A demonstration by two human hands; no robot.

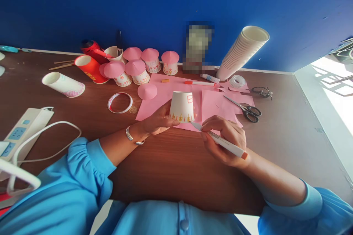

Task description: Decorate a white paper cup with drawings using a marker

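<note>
My left hand (159, 120) grips a white paper cup (180, 103) turned upside down, its fingers partly hidden behind it. Yellow and orange marks run along the cup's lower rim, and a small red window shape is drawn near its upper right. In my right hand (224, 139) is a white marker (227, 145) with an orange end, held like a pen. The marker's tip meets or nearly meets the cup's lower right rim. Under and behind the cup lie sheets of pink paper (217, 104). A loose pink paper cone (147, 91) rests just left of them.
Several decorated cups with pink cone tops (135, 67) stand at the back. A tall stack of paper cups (239, 53) leans by the wall. Scissors (245, 109), a red-capped marker (200, 83), a tape roll (120, 102) and a power strip (20, 136) also lie on the table.
</note>
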